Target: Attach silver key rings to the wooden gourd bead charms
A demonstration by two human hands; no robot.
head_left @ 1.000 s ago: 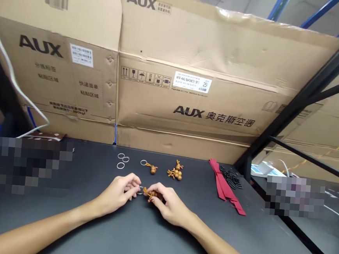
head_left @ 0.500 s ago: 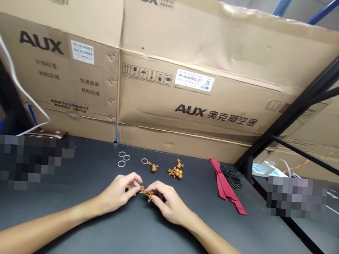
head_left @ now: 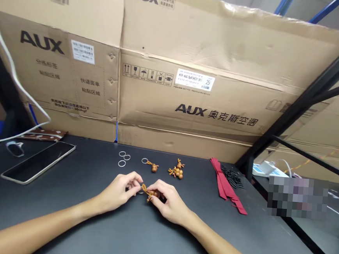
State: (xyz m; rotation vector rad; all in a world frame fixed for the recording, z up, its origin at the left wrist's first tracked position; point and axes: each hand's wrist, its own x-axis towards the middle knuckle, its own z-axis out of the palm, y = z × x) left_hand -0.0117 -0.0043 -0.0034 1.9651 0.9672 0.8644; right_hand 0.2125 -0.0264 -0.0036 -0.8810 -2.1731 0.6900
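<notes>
While the left hand (head_left: pixel 120 192) pinches a metal split ring (head_left: pixel 141 192) between thumb and fingertips, the right hand (head_left: pixel 170 202) is closed on a brown gourd charm (head_left: pixel 152 194), its orange cord loop pointing toward the ring. Both hands are close together, low over a smooth, matte black tabletop (head_left: pixel 137 234), and the charm is between them, partly hidden by the right fingers.

Farther back on the same surface, three loose rings (head_left: pixel 121 163) lie in a small group. To their right is a finished-looking keychain (head_left: pixel 154 168), a ring joined by orange cord to a gourd charm, and then a small cluster of gourd charms (head_left: pixel 178 173) with orange cords. Dark red ribbons (head_left: pixel 225 183) stretch diagonally near the right side, with a pile of black clips (head_left: pixel 232 179) just beside them; the exact shape of the clips is too small to tell.

At the left lie a dark-screened smartphone (head_left: pixel 39 162), sunglasses (head_left: pixel 15 149) and a brown patterned pouch (head_left: pixel 44 134), with a white cable (head_left: pixel 9 57) hanging down past them.

Large AUX cardboard panels (head_left: pixel 219 91) stand upright behind the tabletop like a wall. A black metal frame (head_left: pixel 300 100) slants up on the right, blue beams (head_left: pixel 323 13) show above, and beyond the frame sit a white device (head_left: pixel 267 168) and a pixelated patch.
</notes>
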